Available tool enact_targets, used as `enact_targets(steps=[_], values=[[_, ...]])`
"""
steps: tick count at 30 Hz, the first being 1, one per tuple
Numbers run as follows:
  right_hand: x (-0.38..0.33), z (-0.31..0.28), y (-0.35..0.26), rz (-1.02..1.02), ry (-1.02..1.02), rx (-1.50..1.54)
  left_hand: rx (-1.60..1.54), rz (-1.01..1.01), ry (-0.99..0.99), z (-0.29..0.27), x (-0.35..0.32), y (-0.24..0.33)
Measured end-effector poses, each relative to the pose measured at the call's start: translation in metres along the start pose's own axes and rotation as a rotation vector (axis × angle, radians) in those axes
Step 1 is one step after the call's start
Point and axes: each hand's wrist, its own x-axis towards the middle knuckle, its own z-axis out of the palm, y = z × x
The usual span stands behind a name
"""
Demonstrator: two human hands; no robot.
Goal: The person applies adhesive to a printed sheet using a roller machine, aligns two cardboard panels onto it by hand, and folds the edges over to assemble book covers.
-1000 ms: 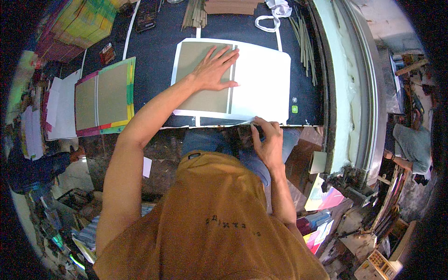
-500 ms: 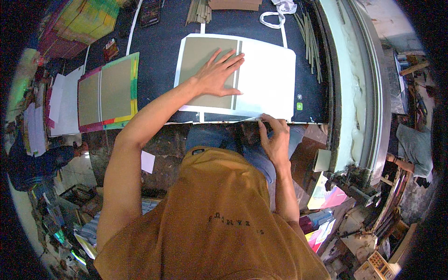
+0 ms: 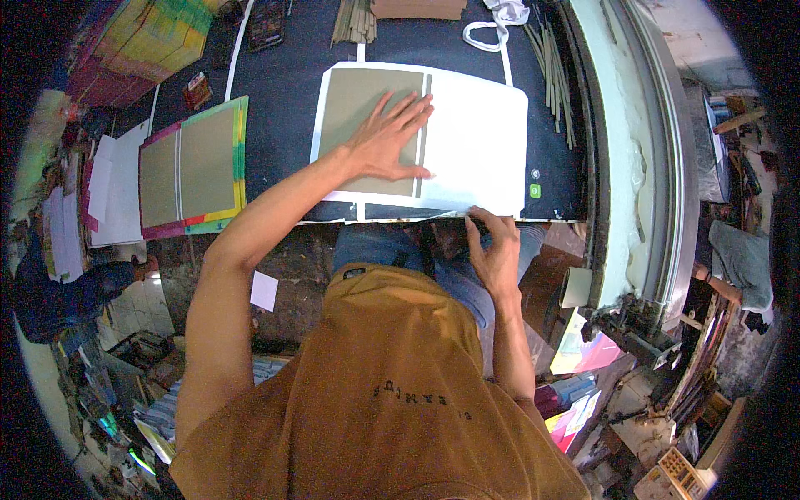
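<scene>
A large white paper sheet (image 3: 479, 142) with trimmed corners lies on the dark tabletop in front of me. A grey-brown board (image 3: 358, 100) covers its left part, with a narrow grey strip (image 3: 426, 92) beside the board. My left hand (image 3: 390, 137) rests flat across the board and strip, fingers spread. At the sheet's near edge, my right hand (image 3: 495, 237) has its thumb and forefinger closed on the paper margin. The rest of its fingers curl below the table edge.
A coloured-edge cover with grey boards (image 3: 208, 158) lies to the left, by white sheets (image 3: 121, 158). Stacked coloured covers (image 3: 158, 42) stand far left. Narrow board strips (image 3: 552, 75) and a white cloth (image 3: 500, 21) lie far right. A heavy machine frame (image 3: 642, 167) borders the table's right side.
My right thumb and forefinger have shifted very slightly right along the near edge. My left hand stays spread on the board, and the sheet is almost unmoved.
</scene>
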Motion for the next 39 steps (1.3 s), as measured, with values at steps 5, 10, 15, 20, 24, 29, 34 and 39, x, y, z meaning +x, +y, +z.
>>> enact_targets(steps=[5,10,15,20,24,29,34,39], values=[[0.001,-0.001,-0.006,0.011,0.016,0.057,0.055,-0.004,-0.009,0.002,-0.008,0.005],[0.005,0.001,-0.011,0.010,0.005,0.062,0.049,-0.007,-0.005,0.002,-0.009,0.005],[0.010,0.001,-0.013,0.015,-0.017,0.053,0.038,-0.008,0.000,0.003,-0.008,0.006],[0.008,0.002,-0.010,0.002,-0.008,0.062,0.027,-0.019,-0.021,-0.001,-0.006,0.008],[0.004,0.004,-0.009,0.006,-0.008,0.061,0.039,-0.008,-0.012,-0.005,-0.005,0.009],[-0.001,0.004,-0.010,0.020,0.029,0.097,0.067,-0.003,-0.036,-0.006,-0.007,0.010],[0.002,-0.002,-0.009,0.008,0.047,0.065,0.076,-0.001,-0.050,-0.003,-0.005,0.010],[0.006,-0.005,0.000,0.017,0.070,-0.024,0.068,-0.014,-0.040,-0.003,-0.004,0.008]])
